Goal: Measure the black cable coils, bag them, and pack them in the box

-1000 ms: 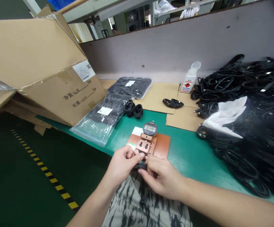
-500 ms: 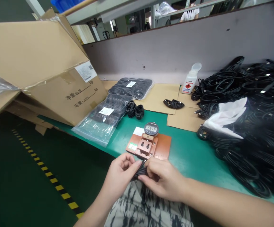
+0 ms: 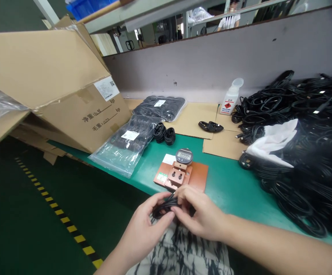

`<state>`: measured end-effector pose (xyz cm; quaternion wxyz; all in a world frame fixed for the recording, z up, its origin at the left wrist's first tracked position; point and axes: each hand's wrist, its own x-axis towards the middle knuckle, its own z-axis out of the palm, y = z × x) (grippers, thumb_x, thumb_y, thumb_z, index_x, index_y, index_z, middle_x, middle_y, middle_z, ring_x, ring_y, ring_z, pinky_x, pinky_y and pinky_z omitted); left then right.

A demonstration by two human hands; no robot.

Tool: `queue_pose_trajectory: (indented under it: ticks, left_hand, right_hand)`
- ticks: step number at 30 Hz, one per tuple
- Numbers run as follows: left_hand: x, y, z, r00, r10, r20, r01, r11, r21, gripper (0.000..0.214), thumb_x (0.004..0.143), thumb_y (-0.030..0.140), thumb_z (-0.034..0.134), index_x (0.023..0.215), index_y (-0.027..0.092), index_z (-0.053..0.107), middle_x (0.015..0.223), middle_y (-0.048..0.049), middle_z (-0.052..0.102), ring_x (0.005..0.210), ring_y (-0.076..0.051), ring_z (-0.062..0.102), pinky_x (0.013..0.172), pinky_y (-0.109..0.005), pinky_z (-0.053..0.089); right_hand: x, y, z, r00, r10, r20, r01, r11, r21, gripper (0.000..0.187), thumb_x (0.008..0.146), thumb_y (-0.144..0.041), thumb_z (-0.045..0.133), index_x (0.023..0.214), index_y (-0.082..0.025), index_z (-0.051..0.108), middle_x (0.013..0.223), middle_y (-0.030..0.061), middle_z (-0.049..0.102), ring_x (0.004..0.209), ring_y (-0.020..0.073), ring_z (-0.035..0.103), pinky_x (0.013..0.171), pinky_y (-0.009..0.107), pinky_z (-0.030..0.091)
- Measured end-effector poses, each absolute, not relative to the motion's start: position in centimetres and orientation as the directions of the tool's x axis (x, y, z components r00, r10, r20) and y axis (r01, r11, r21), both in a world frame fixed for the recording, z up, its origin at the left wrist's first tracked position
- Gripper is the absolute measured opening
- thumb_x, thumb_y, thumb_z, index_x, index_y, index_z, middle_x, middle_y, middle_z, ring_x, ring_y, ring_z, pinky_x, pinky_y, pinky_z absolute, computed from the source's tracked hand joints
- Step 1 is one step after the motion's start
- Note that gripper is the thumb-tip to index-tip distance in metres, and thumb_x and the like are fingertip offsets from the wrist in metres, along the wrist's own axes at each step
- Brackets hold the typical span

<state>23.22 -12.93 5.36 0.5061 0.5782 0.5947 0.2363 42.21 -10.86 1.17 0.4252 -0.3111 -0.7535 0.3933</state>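
Observation:
Between my hands is a coiled black cable [image 3: 166, 206], just in front of the table edge. My left hand [image 3: 147, 219] is closed around the coil's left side, thumb below and fingers above. At the coil's right end, my right hand [image 3: 198, 212] pinches it; the fingers hide part of the cable and its connector. Right behind my hands stands a measuring fixture with a copper-coloured block [image 3: 177, 176] on a brown base plate [image 3: 199, 176]. Its round digital gauge [image 3: 184, 156] reads 0.000.
A big heap of black cables [image 3: 286, 103] with a white cloth [image 3: 274, 143] fills the right. A white bottle [image 3: 230, 99], one coil [image 3: 211, 126] and two small coils [image 3: 165, 133] stand farther back. Bagged cables [image 3: 131, 135] and a large carton [image 3: 76, 110] are left.
My left hand has shifted its hold and now wraps the coil, showing more of it at the left. The gauge reading has gone from about 6.547 to 0.000.

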Motion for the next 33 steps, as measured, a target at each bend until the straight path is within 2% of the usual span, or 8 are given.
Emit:
queue_pose_trajectory:
  ticks: [5,11,14,17,23,27,33]
  left_hand:
    - [23.1,-12.9,5.1,0.22,0.933,-0.285,0.395,0.182,0.901,0.023,0.09,0.032,0.058,0.111,0.023,0.063,0.11,-0.0039,0.068,0.102,-0.021,0.062,0.09,-0.03,0.047]
    - [22.8,-12.5,5.4,0.312,0.882,-0.354,0.219,0.296,0.93,0.019,0.091,0.034,0.058,0.103,0.021,0.065,0.096,-0.0011,0.065,0.092,-0.017,0.058,0.082,-0.026,0.046]
    - [22.9,-12.5,5.4,0.316,0.857,-0.408,0.168,0.373,0.913,0.02,0.09,0.035,0.06,0.103,0.021,0.064,0.095,-0.001,0.061,0.087,-0.016,0.055,0.071,-0.023,0.047]
    - [23.2,-12.5,5.6,0.346,0.834,-0.43,0.138,0.409,0.902,0.02,0.09,0.035,0.059,0.104,0.02,0.062,0.098,-0.0024,0.059,0.09,-0.017,0.053,0.069,-0.025,0.05]
    - [23.6,-12.7,5.6,0.452,0.8,-0.394,0.112,0.387,0.915,0.019,0.093,0.032,0.053,0.104,0.019,0.062,0.093,-0.0023,0.054,0.086,-0.017,0.051,0.069,-0.03,0.055]
    - [23.5,-13.0,5.7,0.467,0.75,-0.468,0.158,0.45,0.879,0.013,0.087,0.023,0.062,0.1,0.019,0.06,0.086,0.0002,0.055,0.078,-0.015,0.056,0.071,-0.031,0.055]
    - [23.3,-13.6,5.7,0.477,0.692,-0.542,0.203,0.514,0.834,0.028,0.078,0.018,0.072,0.1,0.019,0.056,0.075,0.0031,0.059,0.07,-0.016,0.065,0.053,-0.022,0.05]
  right_hand:
    - [42.2,-10.9,1.3,-0.433,0.809,0.398,0.098,0.481,-0.871,0.012,0.089,-0.017,0.053,0.091,-0.022,0.042,0.103,0.0075,0.053,0.062,0.0101,0.049,0.056,0.024,0.047]
    - [42.2,-11.0,1.1,-0.416,0.793,0.445,0.118,0.532,-0.838,0.007,0.091,-0.019,0.053,0.089,-0.021,0.047,0.09,0.006,0.059,0.075,0.0161,0.056,0.066,0.028,0.05]
    - [42.2,-10.9,1.3,-0.404,0.806,0.433,0.138,0.521,-0.842,0.004,0.092,-0.019,0.051,0.09,-0.021,0.049,0.088,0.0058,0.062,0.074,0.0165,0.058,0.068,0.03,0.05]
    - [42.3,-10.9,1.5,-0.415,0.824,0.386,0.153,0.482,-0.863,0.003,0.093,-0.02,0.049,0.091,-0.021,0.049,0.085,0.0049,0.062,0.07,0.0157,0.058,0.065,0.029,0.049]
    - [42.5,-11.0,1.8,-0.49,0.789,0.37,0.109,0.476,-0.872,0.002,0.094,-0.019,0.046,0.093,-0.021,0.047,0.091,0.0064,0.062,0.069,0.0151,0.06,0.064,0.029,0.05]
    - [42.6,-11.0,1.8,-0.512,0.784,0.35,0.082,0.451,-0.889,0.005,0.094,-0.018,0.045,0.098,-0.02,0.047,0.093,0.0075,0.062,0.071,0.0156,0.061,0.065,0.03,0.051]
    - [42.6,-11.2,2.2,-0.508,0.732,0.454,-0.034,0.51,-0.859,0.008,0.091,-0.015,0.045,0.097,-0.019,0.048,0.093,0.0082,0.058,0.082,0.0181,0.057,0.073,0.034,0.052]
